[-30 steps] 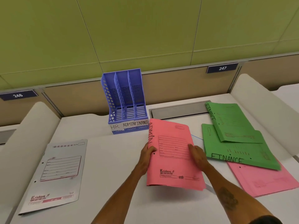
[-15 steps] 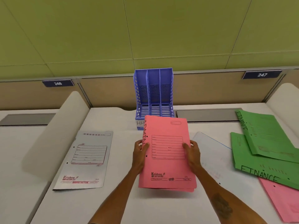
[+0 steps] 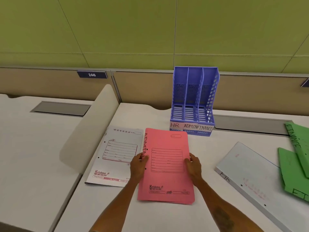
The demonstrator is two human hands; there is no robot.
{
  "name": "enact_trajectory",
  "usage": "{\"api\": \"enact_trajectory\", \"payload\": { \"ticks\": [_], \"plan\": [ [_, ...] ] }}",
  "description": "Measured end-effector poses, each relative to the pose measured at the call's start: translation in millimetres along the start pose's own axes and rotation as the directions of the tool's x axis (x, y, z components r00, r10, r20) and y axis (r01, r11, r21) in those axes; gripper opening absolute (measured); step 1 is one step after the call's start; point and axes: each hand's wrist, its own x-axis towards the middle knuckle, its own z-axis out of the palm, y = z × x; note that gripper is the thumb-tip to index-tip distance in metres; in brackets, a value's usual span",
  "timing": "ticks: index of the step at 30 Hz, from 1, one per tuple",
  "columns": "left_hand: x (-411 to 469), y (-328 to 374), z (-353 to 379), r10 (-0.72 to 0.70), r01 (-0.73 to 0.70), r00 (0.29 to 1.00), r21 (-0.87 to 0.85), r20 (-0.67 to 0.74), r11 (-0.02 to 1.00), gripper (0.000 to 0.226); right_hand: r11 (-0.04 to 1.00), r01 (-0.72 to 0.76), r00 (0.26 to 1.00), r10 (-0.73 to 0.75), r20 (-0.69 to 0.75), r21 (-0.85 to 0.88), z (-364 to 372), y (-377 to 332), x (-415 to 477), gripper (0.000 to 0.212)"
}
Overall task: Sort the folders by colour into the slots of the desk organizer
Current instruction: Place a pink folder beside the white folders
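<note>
Head view: left hand (image 3: 138,166) and right hand (image 3: 194,167) grip opposite edges of pink folder (image 3: 165,166). Purple desk organizer (image 3: 194,104) stands just beyond, slots empty.

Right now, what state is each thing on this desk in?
Pink folder: closed, held by both hands.
Left hand: gripping its left edge.
Right hand: gripping its right edge.
Desk organizer: upright, slots empty.
Grey folder: closed, flat.
Pale blue folder: closed, flat.
Green folders: overlapping, flat.
</note>
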Motion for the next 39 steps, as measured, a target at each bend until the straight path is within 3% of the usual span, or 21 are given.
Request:
{"api": "enact_trajectory", "payload": {
  "ticks": [4,6,11,14,18,23,39],
  "plan": [
    [15,-6,-13,0.013,-0.017,0.999,0.100,0.040,0.995,0.024,0.998,-0.010,1.000,0.009,-0.005,-0.055,18,-7,5,0.028],
    [20,-9,-15,0.022,-0.030,0.998,0.127,0.065,0.991,0.022,0.997,-0.022,0.999,0.019,-0.035,-0.077,24,-10,5,0.037],
    [32,-12,-24,0.144,-0.183,0.977,0.277,0.156,0.943,0.032,0.998,-0.028,0.999,0.026,-0.037,-0.057,35,-10,3,0.036],
    [37,-19,-31,0.224,-0.289,0.955,0.440,0.195,0.850,0.035,0.997,-0.038,0.998,0.035,-0.043,-0.068,40,-9,2,0.033],
    [39,-27,-38,0.122,-0.282,0.951,0.637,0.283,0.718,0.049,0.984,-0.087,0.995,0.077,-0.069,-0.157,47,-11,-3,0.044],
    [35,-36,-44,0.074,-0.316,0.927,0.656,0.369,0.686,0.059,0.965,-0.134,0.990,0.119,-0.080,-0.225,52,-12,-9,0.055],
    [26,-40,-50,0.067,-0.304,0.935,0.689,0.349,0.658,0.057,0.977,-0.130,0.988,0.113,-0.101,-0.169,55,-8,-20,0.043]
  ]
}}
